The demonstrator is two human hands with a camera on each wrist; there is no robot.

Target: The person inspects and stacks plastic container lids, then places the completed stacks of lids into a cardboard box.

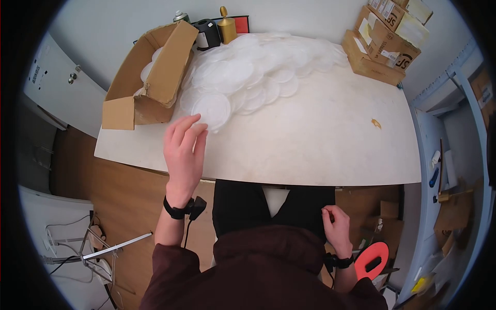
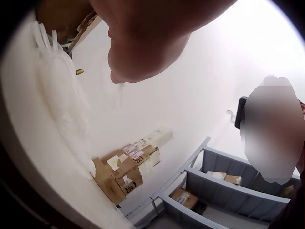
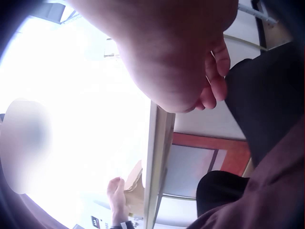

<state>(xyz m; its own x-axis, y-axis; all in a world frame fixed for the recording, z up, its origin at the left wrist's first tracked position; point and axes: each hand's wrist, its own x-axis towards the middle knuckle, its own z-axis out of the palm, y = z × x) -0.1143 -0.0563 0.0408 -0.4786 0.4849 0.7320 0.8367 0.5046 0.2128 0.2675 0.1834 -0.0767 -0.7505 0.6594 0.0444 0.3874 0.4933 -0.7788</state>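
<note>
A round, translucent white plastic lid [image 1: 213, 109] is pinched at its edge between the thumb and fingers of my left hand [image 1: 185, 147]. In the left wrist view this lid [image 2: 112, 93] shows faintly past the fingertips, raised off the table. Behind it spreads a big heap of similar lids [image 1: 253, 64], overlapping one another across the back of the table. My right hand [image 1: 338, 227] is low beside my right thigh, off the table, its fingers loosely curled around nothing. The right wrist view shows that hand [image 3: 167, 62] from close up.
An opened cardboard box [image 1: 168, 77] with more lids inside stands at the table's [image 1: 310, 139] back left. Behind the heap are a black container [image 1: 207, 35] and a gold bottle [image 1: 227, 28]. Parcels [image 1: 382, 46] are stacked at the back right, near a blue-grey shelf [image 1: 429, 155].
</note>
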